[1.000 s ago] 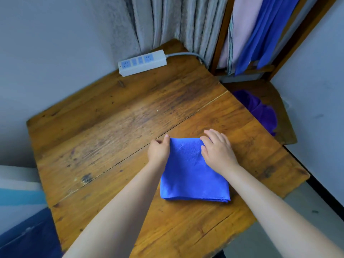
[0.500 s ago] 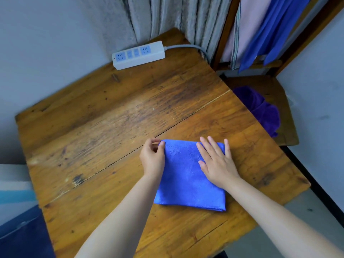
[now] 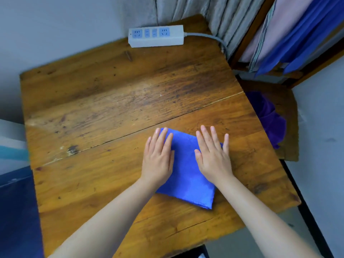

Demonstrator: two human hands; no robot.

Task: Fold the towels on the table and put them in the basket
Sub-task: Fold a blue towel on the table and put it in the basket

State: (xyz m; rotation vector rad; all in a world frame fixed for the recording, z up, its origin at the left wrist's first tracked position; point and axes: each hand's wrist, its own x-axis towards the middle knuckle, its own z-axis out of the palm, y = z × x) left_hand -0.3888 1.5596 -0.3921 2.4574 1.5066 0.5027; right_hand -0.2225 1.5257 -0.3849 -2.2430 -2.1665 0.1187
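A blue towel (image 3: pixel 188 175), folded into a small square, lies on the wooden table (image 3: pixel 115 112) near its front right part. My left hand (image 3: pixel 158 157) rests flat on the towel's left side, fingers stretched out. My right hand (image 3: pixel 214 155) lies flat on its right side, fingers spread. Neither hand grips the cloth. No basket is in view.
A white power strip (image 3: pixel 156 35) with a grey cable lies at the table's far edge by grey curtains (image 3: pixel 201 12). A crumpled purple cloth (image 3: pixel 268 118) sits on a lower wooden surface to the right. Pink and blue fabrics (image 3: pixel 297 28) hang behind it.
My left hand let go of the towel's far left corner and now lies flat on it. My right hand has spread its fingers. The camera view shifted, so the table looks lower and rotated.
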